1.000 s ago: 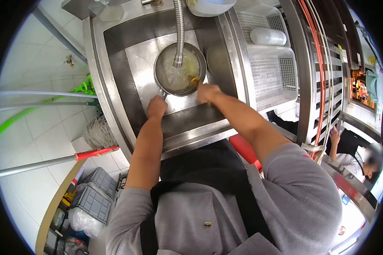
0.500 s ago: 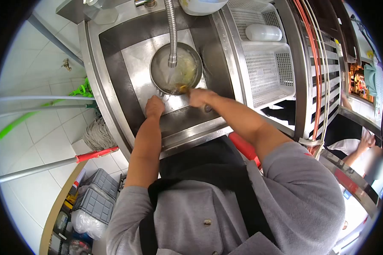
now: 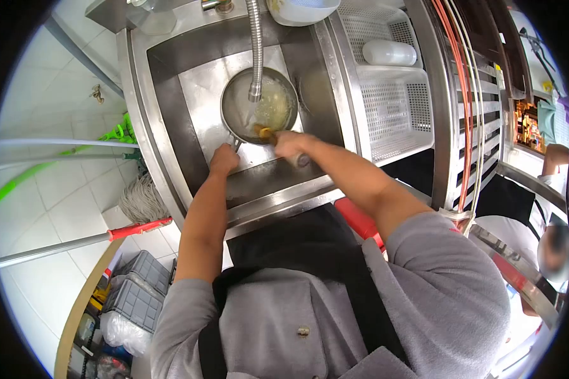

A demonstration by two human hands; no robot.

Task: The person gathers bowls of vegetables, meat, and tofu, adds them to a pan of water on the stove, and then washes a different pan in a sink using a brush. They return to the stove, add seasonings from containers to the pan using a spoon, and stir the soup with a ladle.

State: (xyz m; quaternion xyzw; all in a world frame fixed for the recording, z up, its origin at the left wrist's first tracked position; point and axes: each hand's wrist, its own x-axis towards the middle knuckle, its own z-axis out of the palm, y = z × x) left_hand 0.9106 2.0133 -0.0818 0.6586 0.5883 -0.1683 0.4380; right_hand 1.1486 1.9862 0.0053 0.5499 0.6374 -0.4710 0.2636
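Observation:
A round metal pan [image 3: 232,104] with cloudy water in it sits in the steel sink, under the hose spout. My left hand [image 3: 224,159] is closed around the pan's handle at its near-left side. In my right hand [image 3: 291,144] is a scrub brush [image 3: 265,132] with a brownish head, its tip inside the pan at the near rim. The brush's rear end sticks out below my right fist. Exact bristles are blurred, and my fingers hide most of the grip.
A flexible metal hose [image 3: 255,50] hangs over the pan within the sink [image 3: 199,95]. White perforated baskets [image 3: 395,114] stand to the right, one holding a white bottle [image 3: 389,52]. A white tub [image 3: 302,11] is behind. Mops lean at left; another person is at far right.
My right hand and the brush have moved a little left along the pan's near rim. My left hand has shifted slightly left and down, still at the handle.

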